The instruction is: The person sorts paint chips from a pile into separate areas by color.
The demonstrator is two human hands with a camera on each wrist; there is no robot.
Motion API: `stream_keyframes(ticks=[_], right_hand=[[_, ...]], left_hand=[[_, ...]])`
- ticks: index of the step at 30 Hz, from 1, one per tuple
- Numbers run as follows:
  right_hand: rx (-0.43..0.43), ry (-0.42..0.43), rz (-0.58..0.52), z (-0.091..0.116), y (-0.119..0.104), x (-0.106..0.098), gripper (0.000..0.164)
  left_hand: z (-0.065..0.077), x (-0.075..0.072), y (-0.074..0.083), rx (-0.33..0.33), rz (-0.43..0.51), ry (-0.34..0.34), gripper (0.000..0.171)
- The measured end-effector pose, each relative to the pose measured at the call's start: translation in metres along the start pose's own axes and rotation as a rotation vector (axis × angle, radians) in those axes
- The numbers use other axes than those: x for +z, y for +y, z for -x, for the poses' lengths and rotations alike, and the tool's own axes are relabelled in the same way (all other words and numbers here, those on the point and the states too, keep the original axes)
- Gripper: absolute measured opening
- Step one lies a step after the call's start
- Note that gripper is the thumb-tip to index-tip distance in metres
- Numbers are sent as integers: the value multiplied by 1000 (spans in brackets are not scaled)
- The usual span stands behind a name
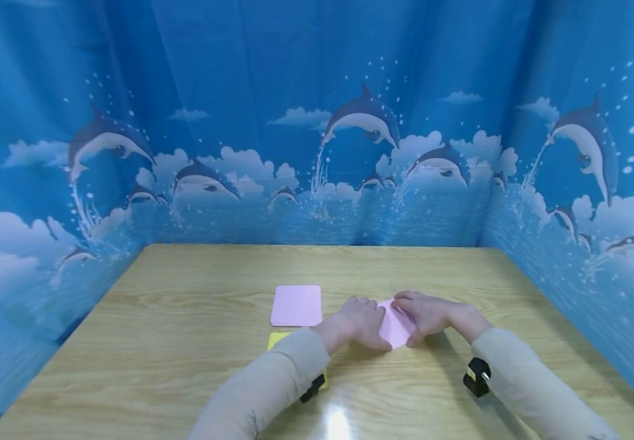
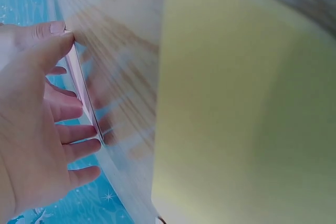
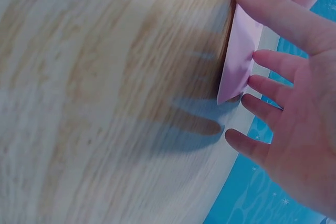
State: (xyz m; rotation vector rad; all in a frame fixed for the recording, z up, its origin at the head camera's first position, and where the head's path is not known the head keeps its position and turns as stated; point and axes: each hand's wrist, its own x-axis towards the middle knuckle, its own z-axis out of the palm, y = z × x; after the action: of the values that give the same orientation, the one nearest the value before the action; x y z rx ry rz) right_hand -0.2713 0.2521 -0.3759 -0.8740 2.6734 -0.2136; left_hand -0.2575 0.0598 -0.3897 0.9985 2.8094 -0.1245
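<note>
A pink square of paper (image 1: 396, 331) stands in front of me on the right half of the table, creased, with part of it raised. My left hand (image 1: 362, 324) holds its left side, thumb at the near corner and fingers farther along. From the other side my right hand (image 1: 427, 315) grips it between thumb and fingers. In the right wrist view the paper (image 3: 239, 59) slants up from the tabletop beside the right fingers (image 3: 278, 64). The left wrist view shows only a thin edge of paper (image 2: 84, 85) beside the left thumb (image 2: 58, 51).
A flat stack of pink squares (image 1: 297, 305) lies left of my hands. Nearer me are yellow squares (image 1: 276, 339), partly covered by my left forearm and large in the left wrist view. The wooden table (image 1: 185, 305) meets a blue dolphin-print curtain (image 1: 262, 122) at the back and sides.
</note>
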Motion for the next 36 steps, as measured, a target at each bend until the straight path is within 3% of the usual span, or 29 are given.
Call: stream_keyframes(ticks=[5, 12, 16, 28, 36], right_hand=[[14, -5, 4, -2, 2, 1, 91], [-37, 58, 50, 2, 4, 3, 87], [-13, 70, 45, 4, 2, 3, 86], [-21, 56, 17, 4, 0, 2, 85], [23, 35, 10, 3, -3, 3, 90]], left_hand=[[0, 0, -1, 12, -4, -8, 74], [1, -1, 3, 17, -47, -3, 78], [0, -1, 5, 10, -30, -14, 83], [-2, -2, 6, 23, -14, -6, 77], [-2, -2, 4, 30, 21, -7, 74]])
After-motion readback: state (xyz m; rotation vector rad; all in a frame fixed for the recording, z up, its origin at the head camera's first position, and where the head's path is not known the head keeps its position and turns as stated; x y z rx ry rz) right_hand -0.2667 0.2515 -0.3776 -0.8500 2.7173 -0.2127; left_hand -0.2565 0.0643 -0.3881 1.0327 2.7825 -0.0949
